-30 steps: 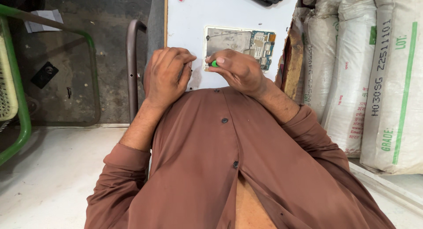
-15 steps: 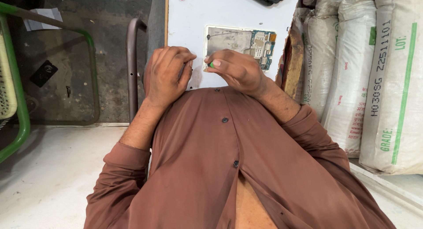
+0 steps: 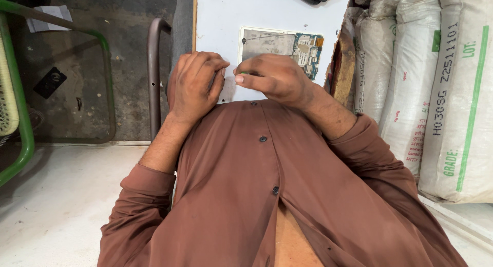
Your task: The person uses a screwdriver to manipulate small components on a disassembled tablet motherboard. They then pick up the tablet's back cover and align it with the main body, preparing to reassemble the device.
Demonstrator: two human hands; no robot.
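The white desk (image 3: 226, 15) is filling the upper middle of the view, and everything else is sitting around it. Stacked white sacks (image 3: 452, 92) are standing well to the right of the desk, while a green-framed chair (image 3: 20, 118) is standing well to its left, beyond a brown metal tube (image 3: 152, 67) running along the desk's left edge. The opened device (image 3: 280, 46) — its circuit board showing — is lying on the desk near the front edge. The right hand (image 3: 272, 79) is resting over the device's near edge, fingers pinched together on a small green thing that is mostly hidden. The left hand (image 3: 195, 84) is curling into a loose fist just left of the device; whether it is holding anything I cannot tell.
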